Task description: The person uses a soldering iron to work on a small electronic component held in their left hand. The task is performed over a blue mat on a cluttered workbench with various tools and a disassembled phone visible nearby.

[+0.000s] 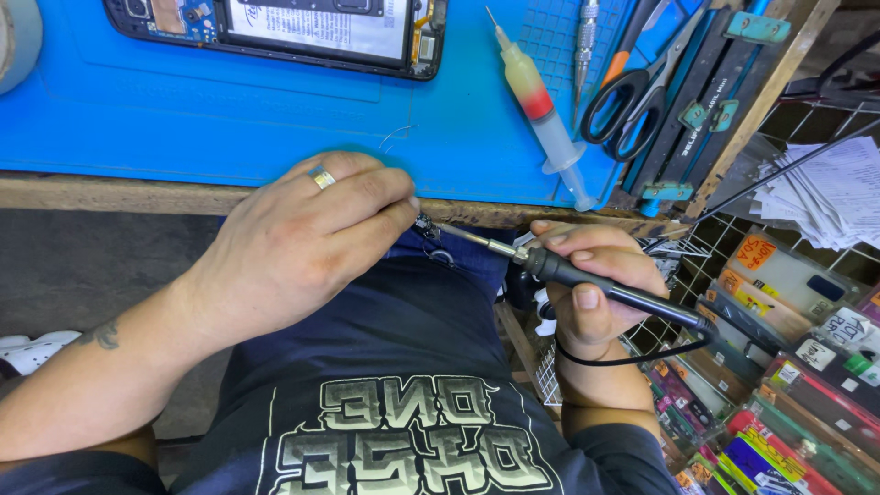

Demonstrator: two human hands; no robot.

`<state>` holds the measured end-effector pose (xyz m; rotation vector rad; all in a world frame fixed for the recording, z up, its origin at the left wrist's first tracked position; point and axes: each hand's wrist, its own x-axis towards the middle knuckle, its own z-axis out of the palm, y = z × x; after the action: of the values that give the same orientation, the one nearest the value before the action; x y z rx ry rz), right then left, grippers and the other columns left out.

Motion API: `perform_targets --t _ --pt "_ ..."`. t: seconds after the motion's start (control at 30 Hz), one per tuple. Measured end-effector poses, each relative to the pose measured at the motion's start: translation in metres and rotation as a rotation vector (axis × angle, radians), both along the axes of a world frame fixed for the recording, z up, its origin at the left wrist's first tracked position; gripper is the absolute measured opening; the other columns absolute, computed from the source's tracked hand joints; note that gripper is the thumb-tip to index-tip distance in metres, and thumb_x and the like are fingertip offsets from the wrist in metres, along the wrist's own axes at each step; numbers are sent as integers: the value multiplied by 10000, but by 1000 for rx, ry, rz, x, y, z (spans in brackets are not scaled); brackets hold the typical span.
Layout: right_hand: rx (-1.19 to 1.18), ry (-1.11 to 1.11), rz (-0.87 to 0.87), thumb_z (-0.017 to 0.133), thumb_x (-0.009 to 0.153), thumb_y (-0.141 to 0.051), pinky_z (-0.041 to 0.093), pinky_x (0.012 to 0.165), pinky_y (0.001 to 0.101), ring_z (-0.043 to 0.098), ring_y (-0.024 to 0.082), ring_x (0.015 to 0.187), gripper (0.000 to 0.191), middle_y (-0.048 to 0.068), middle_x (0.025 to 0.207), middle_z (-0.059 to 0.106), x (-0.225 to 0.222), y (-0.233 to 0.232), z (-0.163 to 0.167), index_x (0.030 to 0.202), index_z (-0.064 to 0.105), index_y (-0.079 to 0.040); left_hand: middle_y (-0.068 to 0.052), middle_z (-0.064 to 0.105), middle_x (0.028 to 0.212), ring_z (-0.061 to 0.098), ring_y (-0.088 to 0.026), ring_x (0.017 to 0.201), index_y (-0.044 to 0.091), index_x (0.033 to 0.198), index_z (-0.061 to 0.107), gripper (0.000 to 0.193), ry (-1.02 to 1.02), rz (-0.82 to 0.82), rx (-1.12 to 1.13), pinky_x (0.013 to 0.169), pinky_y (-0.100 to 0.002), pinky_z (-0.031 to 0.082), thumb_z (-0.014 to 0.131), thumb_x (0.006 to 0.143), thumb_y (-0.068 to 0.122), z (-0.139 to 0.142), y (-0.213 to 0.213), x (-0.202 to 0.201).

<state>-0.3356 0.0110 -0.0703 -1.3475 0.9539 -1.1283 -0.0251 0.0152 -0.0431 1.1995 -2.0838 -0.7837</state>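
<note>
The right hand (596,284) grips a black soldering iron (587,280), its tip touching a small dark part (427,225) pinched in the left hand's (302,238) fingertips, just below the table (110,194) edge. Farther off, on the blue mat (183,110), lie an opened phone (275,27), a syringe (541,105) and scissors (628,101).
</note>
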Motion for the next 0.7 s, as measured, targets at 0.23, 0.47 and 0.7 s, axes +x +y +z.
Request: perform_targets --t 0.23,0.47,0.7 --pt "-23 28 23 707 1015 -331 632 975 517 708 293 953 357 201 1069 658 0 -1 0 1093 557 -17 -109 639 1153 652 -280 1111 -31 1095 698 268 -9 -8 16 943 -395 542 681 844 63 1 -1 0" --pt "-48 78 57 706 1013 -351 640 964 514 720 295 922 369 202 1050 677 -2 -4 1 1075 581 -9 -110 636 1138 652 -279 1094 -33 1087 698 272 -4 -14 15 919 -391 551 688 833 65 1 -2 -1" --pt "-54 95 52 703 1016 -362 646 951 505 723 301 923 380 206 1047 676 -2 -4 1 1068 577 -7 -104 635 1138 652 -269 1090 -29 1085 702 259 -4 -8 4 923 -386 558 696 846 70 1 -1 -1"
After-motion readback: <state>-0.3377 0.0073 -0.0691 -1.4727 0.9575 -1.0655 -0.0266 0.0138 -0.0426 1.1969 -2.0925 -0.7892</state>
